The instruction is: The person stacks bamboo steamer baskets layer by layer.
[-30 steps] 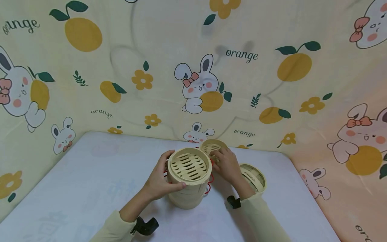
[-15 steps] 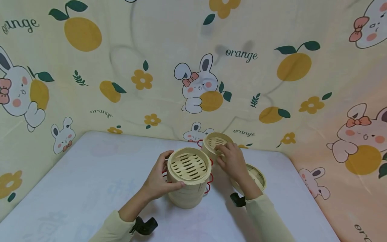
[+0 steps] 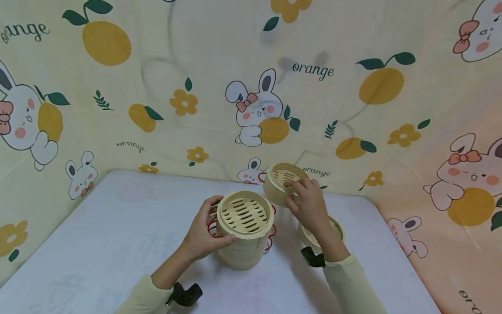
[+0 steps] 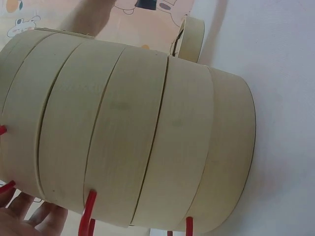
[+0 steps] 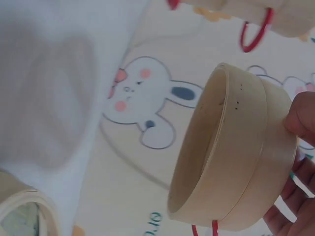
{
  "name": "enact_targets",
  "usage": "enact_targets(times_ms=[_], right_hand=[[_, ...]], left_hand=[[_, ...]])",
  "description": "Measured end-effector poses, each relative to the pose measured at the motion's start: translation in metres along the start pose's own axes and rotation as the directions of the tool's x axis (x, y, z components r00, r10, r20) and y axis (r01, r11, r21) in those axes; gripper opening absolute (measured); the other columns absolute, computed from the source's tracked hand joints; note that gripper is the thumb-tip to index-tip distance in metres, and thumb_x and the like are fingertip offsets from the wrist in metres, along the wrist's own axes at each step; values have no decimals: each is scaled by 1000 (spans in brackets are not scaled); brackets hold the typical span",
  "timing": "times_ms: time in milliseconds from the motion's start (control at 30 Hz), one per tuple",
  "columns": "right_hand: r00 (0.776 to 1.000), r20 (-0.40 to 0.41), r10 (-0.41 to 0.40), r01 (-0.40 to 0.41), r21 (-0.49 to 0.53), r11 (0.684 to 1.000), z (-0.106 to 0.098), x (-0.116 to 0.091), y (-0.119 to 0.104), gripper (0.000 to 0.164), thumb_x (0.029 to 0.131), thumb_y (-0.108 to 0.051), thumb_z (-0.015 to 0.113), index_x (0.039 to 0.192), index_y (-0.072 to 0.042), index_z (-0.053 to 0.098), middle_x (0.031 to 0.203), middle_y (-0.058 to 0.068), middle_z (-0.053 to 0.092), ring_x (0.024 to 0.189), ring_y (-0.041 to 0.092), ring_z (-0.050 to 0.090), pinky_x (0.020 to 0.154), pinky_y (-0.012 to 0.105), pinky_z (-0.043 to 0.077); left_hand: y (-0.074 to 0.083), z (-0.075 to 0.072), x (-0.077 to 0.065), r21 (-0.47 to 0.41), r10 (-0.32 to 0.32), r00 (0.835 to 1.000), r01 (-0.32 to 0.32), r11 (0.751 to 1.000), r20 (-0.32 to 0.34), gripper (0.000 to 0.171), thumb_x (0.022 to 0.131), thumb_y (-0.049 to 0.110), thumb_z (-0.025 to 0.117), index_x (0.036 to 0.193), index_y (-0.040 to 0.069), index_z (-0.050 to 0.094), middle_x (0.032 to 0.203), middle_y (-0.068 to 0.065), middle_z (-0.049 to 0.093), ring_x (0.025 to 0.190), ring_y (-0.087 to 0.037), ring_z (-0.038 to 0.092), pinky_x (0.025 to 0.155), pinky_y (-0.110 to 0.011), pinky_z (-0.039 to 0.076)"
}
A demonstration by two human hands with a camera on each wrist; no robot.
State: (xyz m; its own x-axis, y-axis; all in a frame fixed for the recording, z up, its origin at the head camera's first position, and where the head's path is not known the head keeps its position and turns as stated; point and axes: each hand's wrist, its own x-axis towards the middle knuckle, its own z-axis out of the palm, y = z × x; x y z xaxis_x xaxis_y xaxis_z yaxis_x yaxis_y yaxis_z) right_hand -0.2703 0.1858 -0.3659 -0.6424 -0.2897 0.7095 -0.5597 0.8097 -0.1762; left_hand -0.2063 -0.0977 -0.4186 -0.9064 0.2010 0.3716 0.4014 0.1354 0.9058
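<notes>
A tall stack of round bamboo steamer baskets [image 3: 245,250] stands upright on the table, with a slatted tier on top and red loops at its sides. My left hand [image 3: 201,235] grips the stack's upper part, fingers on the left and thumb across the front. Behind it and to the right, my right hand [image 3: 311,207] holds a single bamboo steamer basket [image 3: 274,189] up off the table by its right side. The right wrist view shows this basket [image 5: 246,152] tilted, its hollow underside and a red loop visible. Its far side is hidden in the head view.
A round bamboo piece [image 3: 338,226], perhaps the lid, lies on the table [image 3: 117,235] under the right forearm, partly hidden by it. Printed fabric [image 3: 211,52] hangs close behind the table. Black wrist cameras are strapped on both wrists.
My right hand has raised the single basket from behind the stack, upward and slightly right. My left hand stays on the stack, which stands in the same place.
</notes>
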Motion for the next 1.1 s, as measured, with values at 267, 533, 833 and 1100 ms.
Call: enact_targets(times_ms=[267,533,833,1100], right_hand=[[999,-44,-12,12,9,1000,-19,3,-12,30,72,-3,67,102,-10,70,88,9,57,78,28,45,69,40,38],[999,-52,-11,13,30,999,-34,6,-27,30,74,-2,65,102,-8,71,89,11,57,82,29,46,74,41,38],[997,-55,-49,53,75,996,-39,7,-37,32,74,2,64,104,-6,70,89,11,56,84,29,44,76,39,35],[998,-40,-53,56,92,994,-47,8,-52,32,75,2,65,105,-6,70,93,11,57,87,28,44,77,39,35]], left_hand=[[-1,0,0,-1,6,1000,-6,1000,-4,90,67,16,84,141,12,34,138,-10,45,124,-31,52,94,-43,50],[-2,-1,0,5,24,1000,-24,1000,-10,89,67,16,84,141,9,35,138,-10,45,123,-30,52,97,-46,48],[-1,-1,1,12,30,999,-30,999,-14,89,67,16,84,141,10,36,139,-10,45,123,-29,52,98,-39,49],[-2,-1,2,-11,50,999,-50,999,-6,88,68,14,84,141,7,36,139,-12,44,124,-31,52,98,-42,49]])
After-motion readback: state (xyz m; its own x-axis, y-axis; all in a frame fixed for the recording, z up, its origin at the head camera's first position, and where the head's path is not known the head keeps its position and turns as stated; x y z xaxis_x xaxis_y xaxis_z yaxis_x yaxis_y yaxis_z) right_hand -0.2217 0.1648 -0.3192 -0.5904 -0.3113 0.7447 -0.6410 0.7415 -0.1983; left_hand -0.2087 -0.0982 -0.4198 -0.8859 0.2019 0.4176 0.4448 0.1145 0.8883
